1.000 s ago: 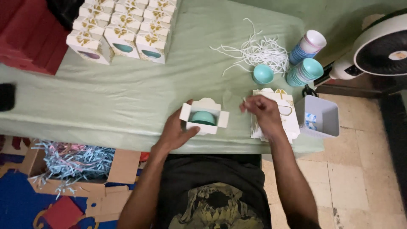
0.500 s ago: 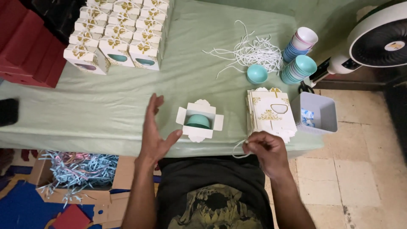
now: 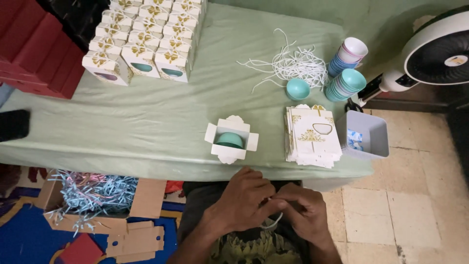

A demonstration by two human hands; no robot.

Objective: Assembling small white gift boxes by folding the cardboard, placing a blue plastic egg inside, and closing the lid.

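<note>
below the worktop (image 3: 146, 146) edge, a thin white string (image 3: 271, 222) is pinched between both closed hands, left (image 3: 242, 203) and right (image 3: 300, 210), and could be dropped if loosened.

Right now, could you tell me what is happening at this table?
A person has both hands together near their lap, the left hand and right hand working a thin white string. On the green table an open white box holds a teal bowl, beside a stack of flat boxes. Finished boxes sit at the far corner.
</note>
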